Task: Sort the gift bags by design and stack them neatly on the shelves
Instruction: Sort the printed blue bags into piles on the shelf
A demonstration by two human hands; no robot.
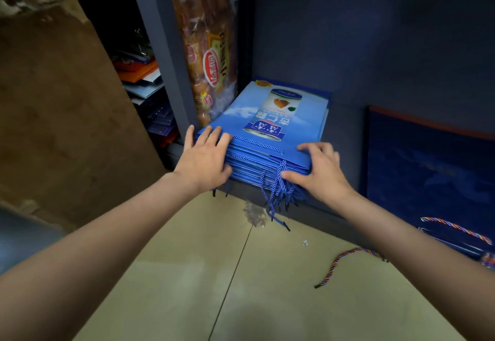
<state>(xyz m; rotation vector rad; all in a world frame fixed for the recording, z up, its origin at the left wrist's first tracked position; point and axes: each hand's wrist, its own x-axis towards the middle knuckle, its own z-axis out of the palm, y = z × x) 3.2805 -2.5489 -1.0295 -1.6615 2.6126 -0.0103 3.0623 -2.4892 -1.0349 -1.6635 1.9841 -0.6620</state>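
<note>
A stack of flat blue gift bags [278,115] printed with a can lies on the bottom shelf [345,118] of a dark cabinet, its blue cord handles [278,193] hanging over the front edge. My left hand [205,159] presses the stack's near left corner with straight fingers laid over the top. My right hand [318,170] grips the near right corner, fingers curled over the top bag and thumb under the edge. A pile of dark navy gift bags [431,169] with multicoloured cord handles [455,226] sits on the same shelf to the right.
An upright shelf post [160,45] stands left of the stack, with a packet of snacks [209,45] behind it. More flat bags and papers [150,91] lie in the left compartment. A brown cardboard sheet [59,104] leans at the left. A loose multicoloured cord [345,263] lies on the tiled floor [214,273].
</note>
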